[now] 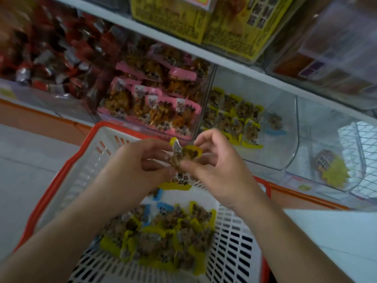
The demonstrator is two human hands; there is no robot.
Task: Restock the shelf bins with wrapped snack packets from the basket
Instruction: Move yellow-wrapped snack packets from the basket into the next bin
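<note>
Landmark: the basket [67, 180], white with a red rim, standing in front of the shelf bins.

Current state. Both hands are raised above the basket's far edge. The left hand [140, 160] and the right hand [216, 166] pinch the same yellow-edged packet [186, 155] between curled fingertips, one hand on each side. More packets seem to be bunched below it in the left hand; how many cannot be told. A loose pile of yellow and blue packets [163, 233] lies on the basket floor.

Destination. Beyond the basket, slightly right of its far edge, the clear bin [281, 111] holds rows of matching yellow packets [232, 117]. Directly beyond the basket stands the pink-packet bin [155, 94]; beyond and to the left, a bin of red wrappers [44, 54].

Probable faults:

- Wrong bin. The pink-packet bin adjoins the yellow one. A short reach would probably mix stock.
- Dropped packet. The hold is by fingertips on slick wrapping. Releasing one hand before the other has a firm hold may let the packet fall back into the basket or in front of the bins.
- Mixed colours. Blue packets lie among the yellow in the basket. Unsorted handfuls could carry blue stock into the yellow rows.
- Disturbed rows. Dropping rather than placing is likely to topple the standing packets.
</note>
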